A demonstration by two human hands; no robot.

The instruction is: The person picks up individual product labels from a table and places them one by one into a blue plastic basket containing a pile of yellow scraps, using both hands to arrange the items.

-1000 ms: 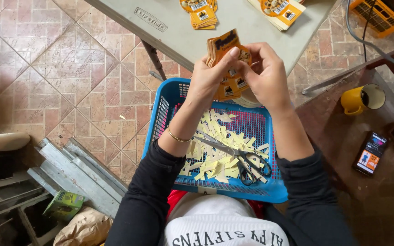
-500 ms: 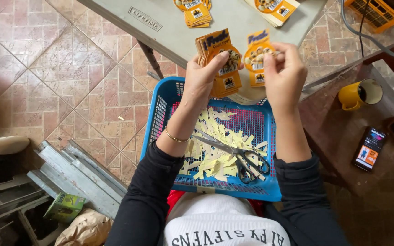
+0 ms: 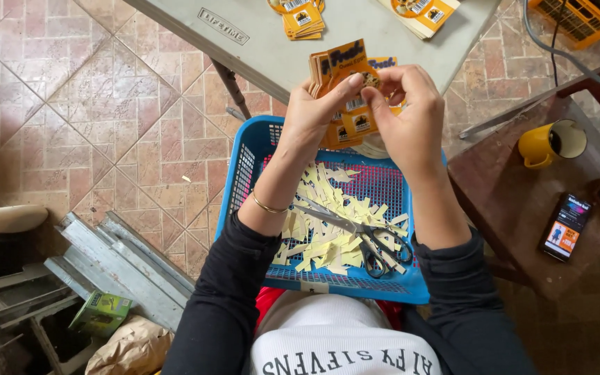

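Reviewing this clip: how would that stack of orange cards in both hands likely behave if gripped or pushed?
The stack of orange cards, pinched between left hand and right hand, looks thin and light, probably flexing somewhat. Its edges appear fanned, so the cards likely slide apart under a loose grip or a push.

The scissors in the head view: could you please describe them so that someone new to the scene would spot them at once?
Start at the blue basket on the person's lap, below the grey table. Inside it lies a heap of pale yellow paper scraps, and the scissors rest on top, blades pointing up-left, handles at lower right. They are the only metal, dark-handled thing in the basket.
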